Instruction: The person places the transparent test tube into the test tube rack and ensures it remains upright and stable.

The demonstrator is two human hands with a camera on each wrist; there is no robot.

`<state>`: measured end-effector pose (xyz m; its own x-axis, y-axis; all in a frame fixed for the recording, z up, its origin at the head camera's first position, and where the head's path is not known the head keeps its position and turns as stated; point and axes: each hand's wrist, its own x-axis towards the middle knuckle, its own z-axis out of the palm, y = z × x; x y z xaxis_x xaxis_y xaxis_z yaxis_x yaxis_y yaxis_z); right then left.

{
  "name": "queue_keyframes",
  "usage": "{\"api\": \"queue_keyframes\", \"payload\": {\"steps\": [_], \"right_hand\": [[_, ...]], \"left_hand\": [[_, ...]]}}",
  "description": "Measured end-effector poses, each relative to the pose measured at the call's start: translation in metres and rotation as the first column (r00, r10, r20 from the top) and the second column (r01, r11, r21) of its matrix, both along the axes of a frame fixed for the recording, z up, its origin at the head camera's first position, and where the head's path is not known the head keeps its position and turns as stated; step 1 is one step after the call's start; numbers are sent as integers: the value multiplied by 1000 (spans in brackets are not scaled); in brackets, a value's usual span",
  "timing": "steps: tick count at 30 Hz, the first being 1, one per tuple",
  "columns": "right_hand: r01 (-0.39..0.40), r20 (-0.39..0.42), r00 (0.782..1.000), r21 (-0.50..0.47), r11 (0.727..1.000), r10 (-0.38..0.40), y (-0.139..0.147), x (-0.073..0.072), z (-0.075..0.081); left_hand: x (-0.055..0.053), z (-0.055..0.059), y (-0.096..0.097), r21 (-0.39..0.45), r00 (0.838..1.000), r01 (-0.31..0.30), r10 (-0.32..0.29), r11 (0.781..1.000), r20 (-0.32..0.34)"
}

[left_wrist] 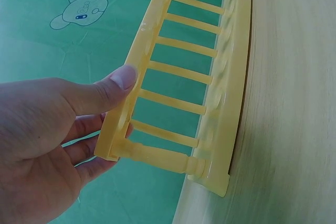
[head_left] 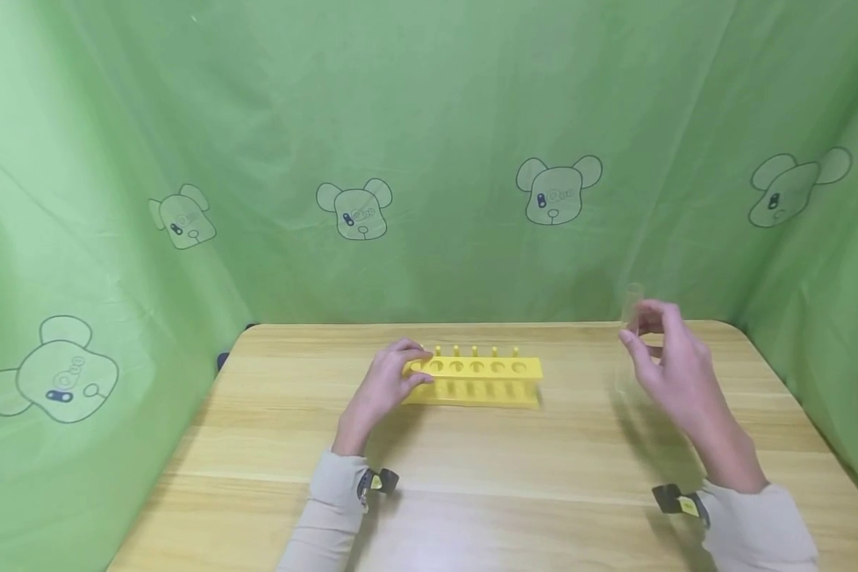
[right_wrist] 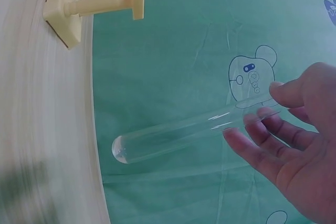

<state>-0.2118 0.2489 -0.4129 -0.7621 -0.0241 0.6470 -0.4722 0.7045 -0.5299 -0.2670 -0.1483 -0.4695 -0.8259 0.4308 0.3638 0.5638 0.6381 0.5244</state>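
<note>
A yellow test tube rack (head_left: 482, 369) stands on the table, with a row of round holes along its top and a row of pegs behind. My left hand (head_left: 386, 381) grips the left end of its top bar, the thumb (left_wrist: 124, 77) on the near side and the fingers beyond. To the right of the rack, my right hand (head_left: 675, 357) pinches a clear test tube (right_wrist: 173, 135) near its upper end between thumb and fingers. The tube is upright, its rounded bottom (right_wrist: 121, 149) down over the table. No tubes show in the rack.
The wooden table (head_left: 486, 477) has a far edge close behind the rack. Green curtains (head_left: 450, 103) printed with bear heads hang at the back and both sides. Each sleeve cuff carries a small dark wrist camera (head_left: 382, 481).
</note>
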Motion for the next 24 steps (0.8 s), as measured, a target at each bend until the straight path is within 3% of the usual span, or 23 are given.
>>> {"api": "queue_keyframes", "payload": {"steps": [10,24], "right_hand": [[-7,-98,995,18,1000,9,-4,-3,5],[0,-106,994,-33,999,-4,-9,-3,10]], "left_hand": [[-1,0,0,-3,1000,5,-5,1000,-24],[-1,-1,0,8,1000,5,-5,1000,-12]]}}
